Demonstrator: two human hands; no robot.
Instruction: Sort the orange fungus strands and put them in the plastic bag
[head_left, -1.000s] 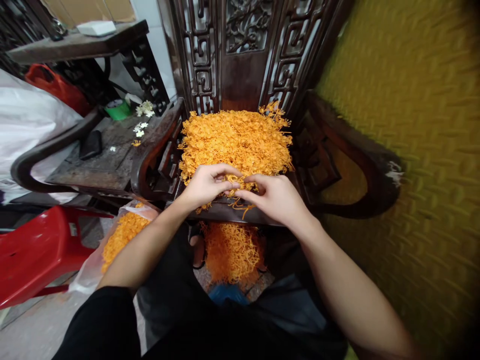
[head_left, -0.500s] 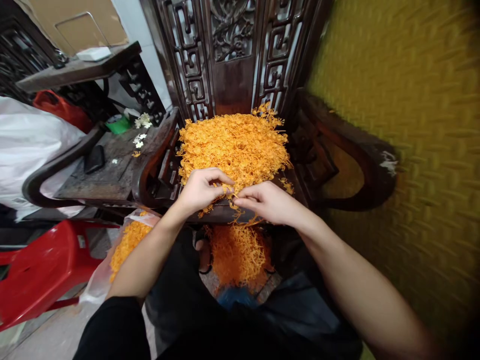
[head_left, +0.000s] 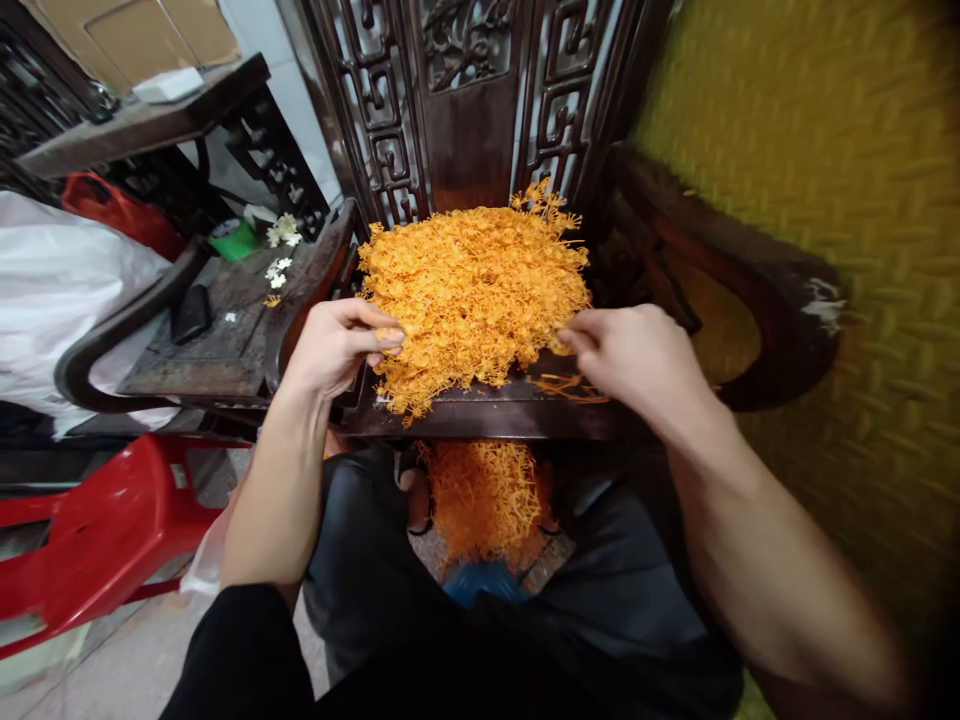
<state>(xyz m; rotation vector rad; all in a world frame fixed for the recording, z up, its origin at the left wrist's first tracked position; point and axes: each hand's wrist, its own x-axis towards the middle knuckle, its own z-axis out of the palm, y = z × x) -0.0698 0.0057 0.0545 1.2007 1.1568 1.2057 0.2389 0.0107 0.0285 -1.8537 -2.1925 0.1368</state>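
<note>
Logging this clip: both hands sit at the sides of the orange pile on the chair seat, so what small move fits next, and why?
Probably draw the pile toward the seat edge: the left hand and right hand flank it, fingertips touching.

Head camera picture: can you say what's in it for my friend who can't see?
Two bare hands, left hand and right hand, grip opposite edges of an orange pile of stringy sprigs on a dark carved wooden chair. More orange sprigs lie on the floor below.

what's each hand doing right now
Left hand: fingers curled on the left edge of the orange pile.
Right hand: fingertips on the pile's right edge; grip cannot be told.
</note>
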